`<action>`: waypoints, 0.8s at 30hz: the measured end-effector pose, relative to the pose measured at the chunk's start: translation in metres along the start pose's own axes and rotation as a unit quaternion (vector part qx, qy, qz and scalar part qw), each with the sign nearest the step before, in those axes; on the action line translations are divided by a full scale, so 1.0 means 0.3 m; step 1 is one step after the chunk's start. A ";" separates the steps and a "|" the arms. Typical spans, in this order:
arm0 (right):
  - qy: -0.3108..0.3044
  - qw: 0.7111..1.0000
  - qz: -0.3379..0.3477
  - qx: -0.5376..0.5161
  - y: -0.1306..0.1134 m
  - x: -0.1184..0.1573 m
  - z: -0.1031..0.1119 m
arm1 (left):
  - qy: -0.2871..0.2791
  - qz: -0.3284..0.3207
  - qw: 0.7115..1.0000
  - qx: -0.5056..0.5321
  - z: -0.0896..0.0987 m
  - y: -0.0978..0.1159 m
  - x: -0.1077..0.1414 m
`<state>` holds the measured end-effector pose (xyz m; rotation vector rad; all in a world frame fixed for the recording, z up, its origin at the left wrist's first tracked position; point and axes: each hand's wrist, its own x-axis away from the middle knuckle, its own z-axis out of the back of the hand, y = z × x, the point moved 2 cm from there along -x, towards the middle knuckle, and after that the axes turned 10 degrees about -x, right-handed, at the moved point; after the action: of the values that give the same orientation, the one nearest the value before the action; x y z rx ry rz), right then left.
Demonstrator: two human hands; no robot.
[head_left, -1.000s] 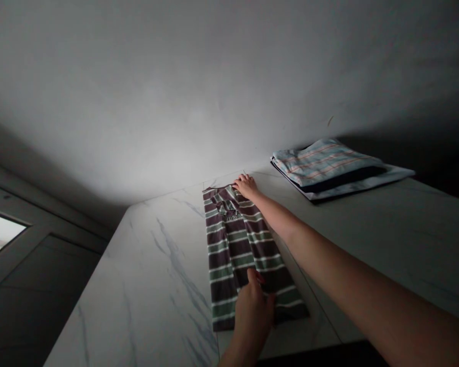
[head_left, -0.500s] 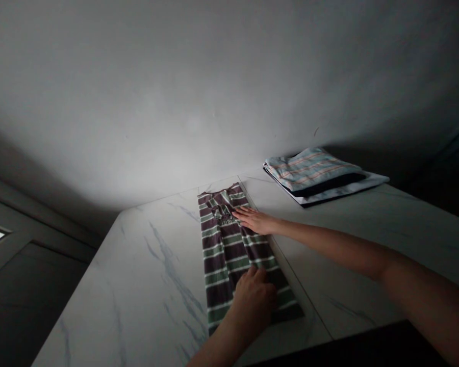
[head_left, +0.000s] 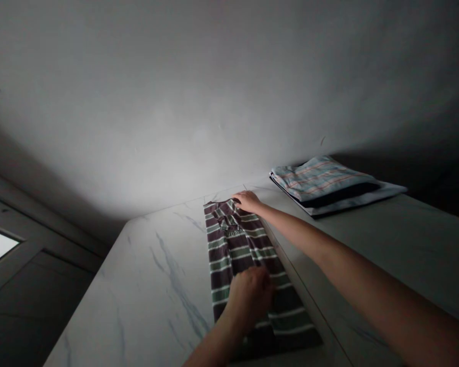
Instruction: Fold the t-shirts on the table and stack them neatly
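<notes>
A brown, green and white striped shirt [head_left: 243, 252] lies lengthwise on the table, folded into a long narrow strip, with small lettering near its far end. My right hand [head_left: 247, 202] is at the shirt's far right corner, fingers bent over the edge and closed on the cloth. Over the middle of the strip is my left hand [head_left: 250, 295], curled and slightly blurred. Its fingertips are turned away from view, so whether it grips cloth is hidden.
Folded clothes [head_left: 325, 181] are stacked at the back right, a light blue striped one on top of dark and white ones. The marble-patterned table [head_left: 156, 285] meets a grey wall [head_left: 199, 102] behind. A panelled door [head_left: 34, 270] stands at left.
My right hand has moved from lying flat on the shirt to its far right corner, where the fingers have bent. My left hand has curled more. The view has tilted slightly.
</notes>
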<state>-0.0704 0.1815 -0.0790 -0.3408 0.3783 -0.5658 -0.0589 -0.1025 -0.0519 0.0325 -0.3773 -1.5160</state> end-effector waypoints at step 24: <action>-0.079 0.996 -0.022 -0.039 0.025 -0.158 -0.063 | 0.055 0.162 0.981 0.087 0.011 -0.167 -0.258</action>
<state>-0.1122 0.2107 -0.0867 -0.4669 0.2420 -0.5636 -0.1088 -0.0297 -0.0786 0.1844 -0.4043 -1.1517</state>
